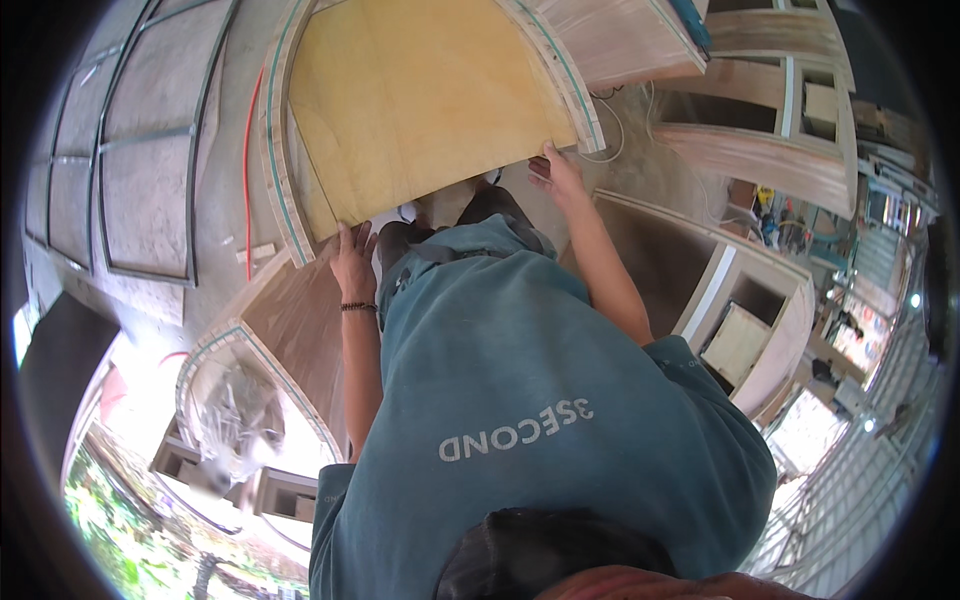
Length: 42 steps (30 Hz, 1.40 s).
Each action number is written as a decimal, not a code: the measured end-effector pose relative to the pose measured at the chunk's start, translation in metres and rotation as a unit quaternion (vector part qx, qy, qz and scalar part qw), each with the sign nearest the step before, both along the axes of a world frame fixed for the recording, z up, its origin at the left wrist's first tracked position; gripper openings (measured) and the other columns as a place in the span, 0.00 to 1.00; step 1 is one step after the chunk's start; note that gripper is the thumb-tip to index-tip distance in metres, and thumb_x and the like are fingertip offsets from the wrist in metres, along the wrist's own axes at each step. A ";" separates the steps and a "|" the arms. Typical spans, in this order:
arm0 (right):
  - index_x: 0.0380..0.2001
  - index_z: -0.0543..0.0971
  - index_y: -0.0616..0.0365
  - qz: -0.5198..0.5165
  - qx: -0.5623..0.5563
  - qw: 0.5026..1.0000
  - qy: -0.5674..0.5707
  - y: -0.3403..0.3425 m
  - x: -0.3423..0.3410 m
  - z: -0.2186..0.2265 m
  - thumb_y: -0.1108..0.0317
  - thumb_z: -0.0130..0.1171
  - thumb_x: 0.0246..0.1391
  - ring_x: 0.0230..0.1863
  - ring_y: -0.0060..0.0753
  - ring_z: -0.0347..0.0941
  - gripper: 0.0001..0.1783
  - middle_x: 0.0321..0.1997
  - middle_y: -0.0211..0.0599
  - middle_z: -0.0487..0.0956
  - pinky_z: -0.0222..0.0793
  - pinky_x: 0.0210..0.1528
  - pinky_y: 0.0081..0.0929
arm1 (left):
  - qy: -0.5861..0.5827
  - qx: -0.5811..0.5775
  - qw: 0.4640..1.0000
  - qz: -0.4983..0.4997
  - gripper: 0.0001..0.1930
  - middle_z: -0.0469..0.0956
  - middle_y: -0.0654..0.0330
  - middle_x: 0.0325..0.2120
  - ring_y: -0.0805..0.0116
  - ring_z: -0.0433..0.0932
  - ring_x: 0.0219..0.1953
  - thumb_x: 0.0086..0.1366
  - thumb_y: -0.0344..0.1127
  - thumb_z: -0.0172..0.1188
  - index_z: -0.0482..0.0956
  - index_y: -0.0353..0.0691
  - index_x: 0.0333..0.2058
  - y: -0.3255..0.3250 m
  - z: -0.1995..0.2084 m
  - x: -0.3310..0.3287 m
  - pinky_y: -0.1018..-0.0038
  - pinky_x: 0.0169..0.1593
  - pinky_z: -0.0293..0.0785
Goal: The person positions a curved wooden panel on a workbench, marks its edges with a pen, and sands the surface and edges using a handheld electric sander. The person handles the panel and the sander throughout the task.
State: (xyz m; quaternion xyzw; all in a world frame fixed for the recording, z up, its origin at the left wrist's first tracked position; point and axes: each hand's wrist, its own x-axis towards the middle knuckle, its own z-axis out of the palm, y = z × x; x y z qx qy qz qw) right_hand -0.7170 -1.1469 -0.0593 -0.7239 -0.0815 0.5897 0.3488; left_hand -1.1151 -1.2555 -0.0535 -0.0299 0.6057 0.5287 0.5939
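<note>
A broad yellowish plywood panel (430,90) lies in front of me, between curved wooden rims (275,130) that each carry a green stripe. Its near edge runs aslant, closer to me on the left. My left hand (352,262) grips that edge near the left corner, fingertips on top and a dark bracelet at the wrist. Toward the right corner, my right hand (560,175) closes on the same edge, with part of its fingers hidden. A thin dark line crosses the panel near its left side.
Dark metal frames (150,140) lie at the left, beside an orange hose (248,170). Curved wooden cabinets stand close by: one at my right (700,290), another at far right (760,110). A striped-rim piece (250,345) holding clear plastic sits lower left. A pale cable (615,130) trails along the floor.
</note>
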 end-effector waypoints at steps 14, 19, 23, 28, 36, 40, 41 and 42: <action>0.56 0.76 0.52 -0.123 0.050 0.986 0.097 -0.007 0.001 -0.025 0.53 0.66 0.66 0.50 0.32 0.77 0.22 0.48 0.32 0.80 0.75 0.52 0.35 | -0.056 0.005 0.996 0.066 0.31 0.75 0.55 0.62 0.57 0.75 0.63 0.75 0.52 0.59 0.69 0.35 0.65 -0.007 -0.011 0.006 0.62 0.62 0.73; 0.49 0.79 0.47 -0.098 0.055 0.989 0.092 -0.019 0.020 -0.054 0.52 0.67 0.65 0.43 0.22 0.76 0.16 0.39 0.24 0.80 0.72 0.46 0.30 | -0.019 0.037 0.997 0.072 0.33 0.76 0.52 0.61 0.54 0.77 0.61 0.75 0.52 0.60 0.68 0.30 0.65 -0.004 -0.008 0.010 0.60 0.61 0.76; 0.54 0.78 0.51 -0.117 0.025 0.990 0.076 -0.013 0.013 -0.034 0.52 0.67 0.65 0.42 0.22 0.75 0.21 0.40 0.25 0.79 0.70 0.44 0.28 | 0.006 0.017 0.994 0.104 0.36 0.76 0.48 0.59 0.53 0.80 0.58 0.73 0.52 0.62 0.67 0.24 0.64 -0.003 -0.007 0.017 0.62 0.56 0.81; 0.55 0.78 0.52 -0.108 0.009 0.992 0.062 -0.009 0.010 -0.022 0.51 0.66 0.66 0.42 0.22 0.74 0.22 0.41 0.24 0.77 0.69 0.43 0.28 | 0.010 0.018 0.993 0.120 0.36 0.77 0.47 0.57 0.54 0.82 0.55 0.72 0.51 0.64 0.68 0.23 0.62 -0.005 -0.009 0.019 0.64 0.53 0.83; 0.53 0.77 0.51 -0.110 0.011 0.993 0.046 -0.013 0.003 -0.017 0.49 0.62 0.69 0.38 0.19 0.71 0.20 0.37 0.23 0.75 0.69 0.41 0.25 | 0.041 0.022 0.995 0.094 0.27 0.84 0.51 0.46 0.59 0.85 0.50 0.73 0.51 0.63 0.78 0.28 0.53 -0.006 -0.014 0.016 0.65 0.50 0.85; 0.52 0.78 0.51 -0.103 0.015 0.994 0.029 -0.015 -0.002 -0.013 0.50 0.61 0.69 0.38 0.19 0.70 0.19 0.38 0.23 0.75 0.69 0.41 0.25 | 0.073 0.028 0.993 0.083 0.27 0.84 0.51 0.46 0.60 0.85 0.50 0.73 0.51 0.63 0.78 0.28 0.52 -0.005 -0.015 0.018 0.67 0.50 0.84; 0.52 0.78 0.51 -0.097 0.026 0.995 0.028 -0.015 -0.001 -0.016 0.50 0.62 0.69 0.38 0.19 0.70 0.19 0.38 0.23 0.76 0.68 0.41 0.25 | 0.078 0.032 0.994 0.075 0.27 0.84 0.51 0.47 0.60 0.85 0.50 0.74 0.51 0.62 0.78 0.28 0.53 -0.005 -0.015 0.018 0.67 0.50 0.84; 0.52 0.78 0.51 -0.092 0.037 0.995 0.026 -0.015 0.002 -0.019 0.50 0.62 0.69 0.39 0.18 0.70 0.19 0.39 0.23 0.76 0.68 0.41 0.25 | 0.083 0.037 0.994 0.067 0.27 0.84 0.51 0.47 0.60 0.85 0.51 0.74 0.51 0.62 0.78 0.27 0.53 -0.005 -0.014 0.017 0.67 0.50 0.84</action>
